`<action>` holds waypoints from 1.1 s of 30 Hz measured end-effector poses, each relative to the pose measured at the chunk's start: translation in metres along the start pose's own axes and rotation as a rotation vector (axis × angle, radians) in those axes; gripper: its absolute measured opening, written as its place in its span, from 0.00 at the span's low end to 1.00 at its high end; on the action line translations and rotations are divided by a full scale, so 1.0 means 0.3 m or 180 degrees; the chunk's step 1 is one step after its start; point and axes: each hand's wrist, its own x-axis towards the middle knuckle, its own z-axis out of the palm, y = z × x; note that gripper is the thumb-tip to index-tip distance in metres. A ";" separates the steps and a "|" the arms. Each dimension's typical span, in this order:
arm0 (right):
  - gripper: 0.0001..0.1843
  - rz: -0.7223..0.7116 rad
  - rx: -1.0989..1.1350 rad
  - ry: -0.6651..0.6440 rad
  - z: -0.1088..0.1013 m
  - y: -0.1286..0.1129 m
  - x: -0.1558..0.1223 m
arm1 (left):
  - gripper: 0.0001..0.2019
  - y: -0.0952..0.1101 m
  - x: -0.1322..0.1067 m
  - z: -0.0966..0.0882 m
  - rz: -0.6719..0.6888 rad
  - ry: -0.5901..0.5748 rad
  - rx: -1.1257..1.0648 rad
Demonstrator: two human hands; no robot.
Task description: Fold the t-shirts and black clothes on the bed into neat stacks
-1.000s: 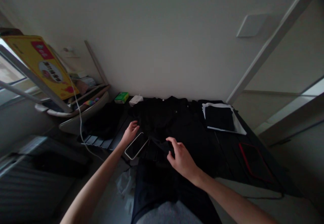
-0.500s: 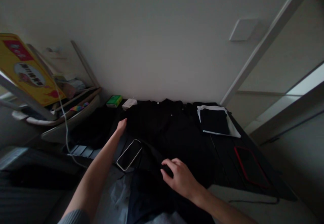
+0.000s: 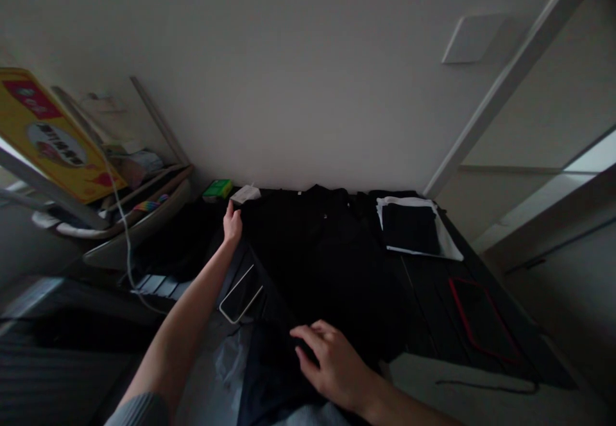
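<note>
On the dark table [image 3: 423,304], a black shirt [image 3: 317,265] lies spread out. The right hand [image 3: 333,362] pinches the shirt's near edge. The left hand [image 3: 232,224] has its fingers pressed together at the shirt's side, past a phone [image 3: 240,294].

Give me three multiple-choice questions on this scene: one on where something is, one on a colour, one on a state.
1. Where is the phone?
A) On the yellow board
B) Beside the left forearm
C) On the white paper

2. What colour is the edge of the flat case?
A) Red
B) Blue
C) White

3. What is the right hand doing?
A) Holding the phone
B) Gripping the flat case
C) Lying on the black garment

Answers:
1. B, the phone lies just right of that forearm.
2. A, a red outline runs around it.
3. C, its fingers are on the cloth.
</note>
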 end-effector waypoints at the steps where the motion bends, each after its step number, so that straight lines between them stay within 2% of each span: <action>1: 0.16 0.0070 0.0009 -0.0009 -0.008 0.008 -0.009 | 0.29 0.037 0.014 0.034 0.0080 0.0081 -0.0050; 3: 0.19 0.0175 0.0049 -0.0053 -0.024 0.021 -0.028 | 0.29 0.120 0.045 0.117 0.0328 0.0157 -0.0188; 4: 0.20 0.0209 0.0069 -0.0092 -0.031 0.025 -0.037 | 0.29 0.164 0.059 0.166 0.0496 0.0079 -0.0238; 6: 0.23 0.0273 0.0083 -0.0192 -0.041 0.032 -0.052 | 0.28 0.243 0.075 0.270 0.0844 -0.0446 -0.0129; 8: 0.25 0.0360 0.0034 -0.0310 -0.043 0.040 -0.062 | 0.26 0.296 0.064 0.378 0.1085 -0.1235 0.0169; 10: 0.26 0.0502 -0.0050 -0.0417 -0.042 0.054 -0.067 | 0.20 0.312 0.023 0.473 0.1172 -0.1930 0.0464; 11: 0.27 0.0587 -0.0086 -0.0474 -0.040 0.064 -0.069 | 0.15 0.306 -0.005 0.512 0.1186 -0.2160 0.0563; 14: 0.29 0.0831 -0.0128 -0.0552 -0.037 0.103 -0.077 | 0.05 0.257 -0.094 0.577 0.1216 -0.2514 0.0787; 17: 0.26 0.0989 -0.0078 -0.0451 -0.045 0.146 -0.080 | 0.10 0.202 -0.136 0.567 0.1294 -0.2479 0.0861; 20: 0.23 0.1018 0.0015 -0.0368 -0.065 0.187 -0.055 | 0.19 0.168 -0.110 0.515 0.1311 -0.2129 0.0854; 23: 0.20 0.1043 0.0112 -0.0270 -0.089 0.227 0.002 | 0.22 0.140 -0.042 0.462 0.1139 -0.1633 0.0927; 27: 0.19 0.0900 0.0179 0.0080 -0.100 0.263 0.092 | 0.23 0.091 0.064 0.421 0.0758 -0.1085 0.1110; 30: 0.20 0.0786 0.0069 0.0211 -0.064 0.274 0.136 | 0.25 0.053 0.155 0.419 0.0578 -0.0878 0.1174; 33: 0.27 0.1132 -0.0448 0.0266 0.015 0.300 0.159 | 0.27 0.022 0.263 0.434 0.0553 -0.0887 0.1145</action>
